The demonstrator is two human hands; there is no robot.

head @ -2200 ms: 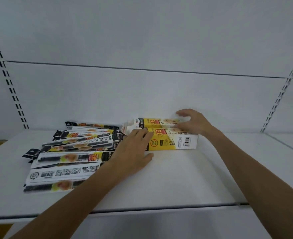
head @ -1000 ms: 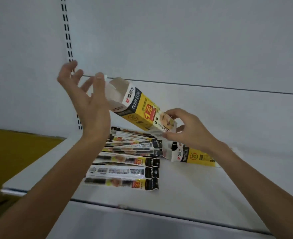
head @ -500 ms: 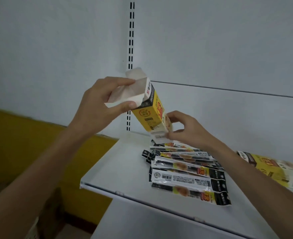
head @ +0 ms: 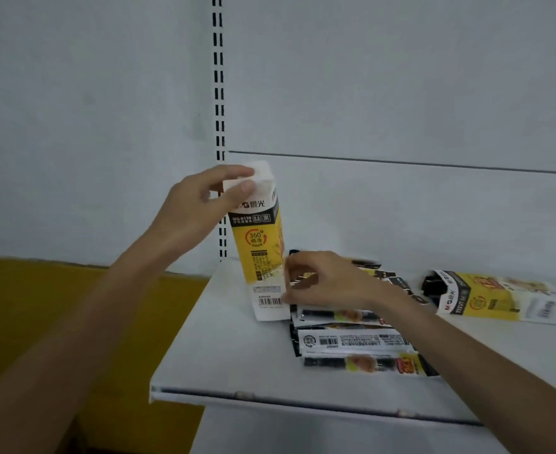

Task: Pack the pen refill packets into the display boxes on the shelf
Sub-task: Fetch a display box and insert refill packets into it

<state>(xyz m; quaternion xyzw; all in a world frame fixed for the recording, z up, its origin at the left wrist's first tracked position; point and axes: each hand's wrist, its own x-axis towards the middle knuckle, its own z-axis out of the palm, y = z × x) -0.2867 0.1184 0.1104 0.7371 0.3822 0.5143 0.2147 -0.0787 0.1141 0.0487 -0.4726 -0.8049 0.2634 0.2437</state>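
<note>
A yellow, black and white display box (head: 260, 253) stands nearly upright on the left part of the white shelf (head: 224, 362). My left hand (head: 198, 204) pinches the white flap at its top. My right hand (head: 322, 280) holds its lower right edge, fingers curled against it. Several pen refill packets (head: 358, 342) lie in a loose pile right of the box, partly under my right arm. A second display box (head: 496, 299) lies flat on its side at the right, with dark packet ends showing in its open mouth.
The shelf's left and front edges (head: 270, 398) are close to the upright box. A slotted upright rail (head: 219, 93) runs up the white back wall behind it. Yellow wall or floor (head: 73, 306) shows at the lower left, below the shelf.
The box, held tilted in the air half a second ago, now stands upright on the shelf. My left hand shifted to the top flap; my right hand dropped to the box's lower edge.
</note>
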